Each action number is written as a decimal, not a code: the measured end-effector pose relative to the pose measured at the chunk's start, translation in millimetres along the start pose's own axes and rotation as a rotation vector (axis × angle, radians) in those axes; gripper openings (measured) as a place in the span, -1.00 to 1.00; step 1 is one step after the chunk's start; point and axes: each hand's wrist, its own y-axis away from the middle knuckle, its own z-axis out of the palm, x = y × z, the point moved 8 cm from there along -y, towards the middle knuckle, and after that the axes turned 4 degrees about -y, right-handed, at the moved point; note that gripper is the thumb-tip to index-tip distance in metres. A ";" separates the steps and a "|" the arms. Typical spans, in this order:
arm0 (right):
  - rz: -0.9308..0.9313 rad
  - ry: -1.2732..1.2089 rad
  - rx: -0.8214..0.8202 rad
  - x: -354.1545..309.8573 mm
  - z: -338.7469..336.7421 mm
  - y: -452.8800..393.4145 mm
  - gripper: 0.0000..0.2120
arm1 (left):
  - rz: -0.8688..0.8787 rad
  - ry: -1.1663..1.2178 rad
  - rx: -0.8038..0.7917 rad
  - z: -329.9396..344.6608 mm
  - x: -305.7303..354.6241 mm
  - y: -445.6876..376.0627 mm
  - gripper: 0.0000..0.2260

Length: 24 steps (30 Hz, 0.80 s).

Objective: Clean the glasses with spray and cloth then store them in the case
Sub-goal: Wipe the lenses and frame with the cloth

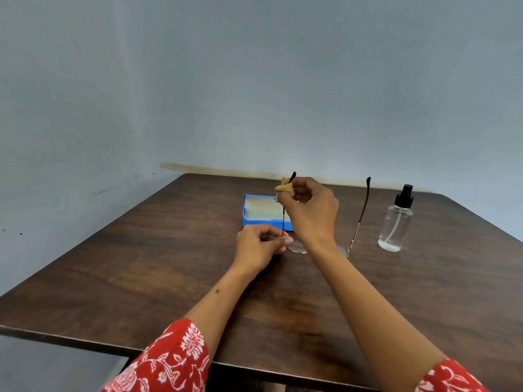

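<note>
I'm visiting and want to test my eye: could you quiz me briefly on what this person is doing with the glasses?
1. True or false: the spray bottle is being held.
2. Which hand pinches the cloth on a temple arm?
3. The blue case is: A open, B shut.

Key: 1 false, it stands on the table. 2 the right hand; the left hand steadies the glasses. 3 A.

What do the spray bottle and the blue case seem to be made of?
The spray bottle: probably clear plastic, since the dip tube shows through, with a matte black pump top. The blue case: likely smooth, rigid moulded plastic in even colour, with a pale lining inside, perhaps fabric.
</note>
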 end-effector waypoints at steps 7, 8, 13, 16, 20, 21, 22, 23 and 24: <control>0.125 0.132 -0.086 35.5 8.6 20.1 -0.86 | 0.043 -0.062 0.015 -2.4 3.7 1.5 -0.86; 0.126 0.151 -0.092 37.7 8.7 22.2 -0.86 | 0.053 -0.077 0.011 -2.7 4.4 1.5 -0.84; 0.124 0.133 -0.040 29.4 4.9 20.0 -0.86 | 0.029 -0.047 0.006 -1.6 3.0 1.1 -0.87; 0.097 0.078 0.011 17.0 2.0 14.8 -0.87 | 0.008 -0.003 -0.001 0.1 1.5 0.8 -0.89; 0.026 0.000 0.064 -0.4 -3.2 8.6 -0.87 | -0.002 -0.002 -0.004 0.7 0.5 0.7 -0.93; 0.009 -0.013 0.079 -4.4 -4.9 7.6 -0.87 | -0.002 0.000 -0.003 0.7 0.6 0.9 -0.93; -0.003 -0.027 0.095 -7.9 -6.5 6.9 -0.88 | 0.001 0.001 -0.001 0.5 1.2 1.3 -0.91; -0.011 -0.043 0.108 -10.9 -7.8 6.6 -0.89 | 0.005 0.005 0.001 0.3 1.5 1.6 -0.88; -0.015 -0.061 0.120 -13.4 -9.0 6.6 -0.89 | 0.008 0.011 0.003 0.1 1.9 1.9 -0.85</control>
